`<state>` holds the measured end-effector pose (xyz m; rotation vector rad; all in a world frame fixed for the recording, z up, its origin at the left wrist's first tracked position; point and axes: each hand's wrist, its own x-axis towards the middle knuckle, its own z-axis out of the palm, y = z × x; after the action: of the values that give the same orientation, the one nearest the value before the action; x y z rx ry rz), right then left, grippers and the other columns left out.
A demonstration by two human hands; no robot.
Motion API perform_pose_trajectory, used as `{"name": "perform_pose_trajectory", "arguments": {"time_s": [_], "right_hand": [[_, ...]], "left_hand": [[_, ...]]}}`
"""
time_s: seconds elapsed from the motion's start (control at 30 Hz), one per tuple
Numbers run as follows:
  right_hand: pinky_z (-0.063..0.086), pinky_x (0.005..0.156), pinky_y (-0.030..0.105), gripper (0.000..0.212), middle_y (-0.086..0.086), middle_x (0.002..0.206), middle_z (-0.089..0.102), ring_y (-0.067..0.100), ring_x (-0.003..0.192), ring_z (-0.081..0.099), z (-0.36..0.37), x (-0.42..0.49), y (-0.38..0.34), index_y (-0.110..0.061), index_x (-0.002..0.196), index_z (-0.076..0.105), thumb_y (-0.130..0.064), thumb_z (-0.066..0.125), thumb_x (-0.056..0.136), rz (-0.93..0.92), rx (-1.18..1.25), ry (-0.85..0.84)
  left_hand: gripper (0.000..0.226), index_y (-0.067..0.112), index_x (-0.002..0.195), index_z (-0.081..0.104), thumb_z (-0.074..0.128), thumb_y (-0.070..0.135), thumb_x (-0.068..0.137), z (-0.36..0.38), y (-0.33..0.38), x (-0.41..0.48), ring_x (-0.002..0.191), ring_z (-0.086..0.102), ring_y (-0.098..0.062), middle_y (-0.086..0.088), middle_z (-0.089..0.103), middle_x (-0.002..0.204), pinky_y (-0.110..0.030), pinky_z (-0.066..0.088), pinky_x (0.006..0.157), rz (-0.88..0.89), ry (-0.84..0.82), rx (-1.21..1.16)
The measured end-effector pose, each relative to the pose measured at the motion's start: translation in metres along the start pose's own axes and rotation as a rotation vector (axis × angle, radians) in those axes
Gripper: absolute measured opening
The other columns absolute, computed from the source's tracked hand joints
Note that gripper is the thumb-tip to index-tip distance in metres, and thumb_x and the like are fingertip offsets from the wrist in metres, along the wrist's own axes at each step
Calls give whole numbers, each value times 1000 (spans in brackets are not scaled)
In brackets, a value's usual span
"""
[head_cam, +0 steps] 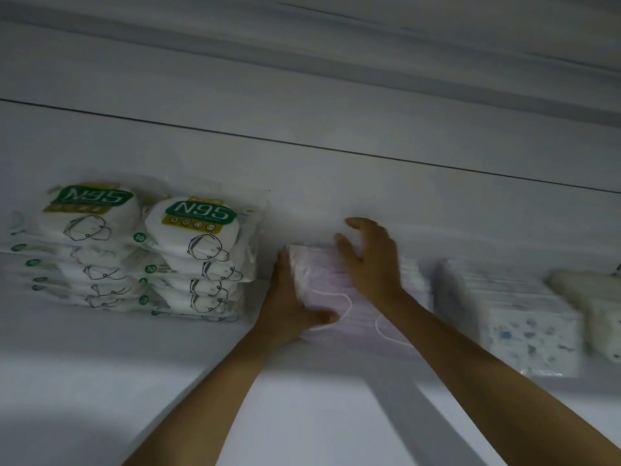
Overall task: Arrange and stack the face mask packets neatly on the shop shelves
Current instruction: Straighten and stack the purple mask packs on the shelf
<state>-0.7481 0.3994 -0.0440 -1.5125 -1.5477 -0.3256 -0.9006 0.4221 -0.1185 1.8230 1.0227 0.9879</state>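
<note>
Both hands on a pink mask packet, mid-shelf.
White shelf (pixel 100 381) carries two N95 packet stacks (pixel 141 257) at left, patterned packets (pixel 514 317) at right; the pink mask packet (pixel 336 290) lies between them. Left hand (pixel 289 297) holds its left edge, thumb curled across the near face; right hand (pixel 369 260) rests flat on top, fingers relaxed.

Dim, bluish-grey light. Soft shadow pools below the left hand (pixel 289 297). Motion blur smears everything right of the right hand (pixel 373 260); straight lines bow near edges.
</note>
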Motion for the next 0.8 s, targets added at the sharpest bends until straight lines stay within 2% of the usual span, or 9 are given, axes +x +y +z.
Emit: {"name": "perform_pose_trajectory", "arguments": {"time_s": [0.1,0.17,0.23,0.33,0.4,0.5,0.57,0.63,0.8], "right_hand": [[43,94,43,50,17,116,64,37,109,58,-23,-8,42,-5,117,63,-43,53,86,297,18,124],[43,95,43,63,19,116,64,38,109,57,-34,-13,62,-2,117,61,-51,46,81,377,51,107],[41,97,38,57,17,117,62,34,110,56,-45,-24,66,-1,117,60,-45,46,84,312,94,142],[40,90,28,37,4,105,62,19,100,56,-63,-56,53,-6,108,63,-36,49,90,38,105,203],[43,76,25,20,-9,88,62,10,81,56,-74,-86,39,-25,93,62,-38,47,90,-73,122,28],[36,56,21,39,-10,61,51,6,58,48,-75,-120,32,-28,67,48,-61,37,85,-20,-62,-404],[33,56,22,45,-10,63,50,6,61,46,-71,-130,40,-27,65,49,-65,33,84,-14,-127,-439],[38,63,23,48,-10,77,57,7,71,51,-70,-129,46,-26,76,59,-64,31,83,22,-125,-437],[44,76,24,47,-11,91,62,6,87,54,-67,-123,53,-26,87,67,-59,34,83,53,-92,-464]], "left_hand": [[169,25,145,-32,88,61,32,-6,7,3,147,-6,-10,2,-15,161,-38,10,121,-100,-4,-54],[161,24,144,-34,94,42,47,-9,7,7,147,2,-12,1,-8,161,-31,12,117,-149,-35,-69],[151,21,144,-33,92,27,58,-8,5,11,147,10,-15,-2,1,161,-28,16,114,-161,-41,-59],[149,21,147,-29,91,27,59,-8,4,15,147,9,-18,-5,-1,162,-28,16,114,-158,-24,-28],[149,23,148,-27,91,32,57,-9,6,17,148,4,-19,-6,-6,162,-29,13,114,-160,-2,6],[151,23,149,-24,92,35,53,-11,5,20,149,5,-21,-10,-4,162,-33,13,116,-171,36,38],[152,23,149,-24,91,40,51,-12,5,20,148,10,-22,-9,3,162,-37,14,117,-189,34,33],[151,21,149,-23,90,41,51,-13,6,18,148,13,-21,-5,6,162,-37,14,117,-183,36,11],[137,16,152,-13,89,15,62,-8,5,15,148,4,-13,0,-1,162,-9,11,102,-54,13,-50]]}}
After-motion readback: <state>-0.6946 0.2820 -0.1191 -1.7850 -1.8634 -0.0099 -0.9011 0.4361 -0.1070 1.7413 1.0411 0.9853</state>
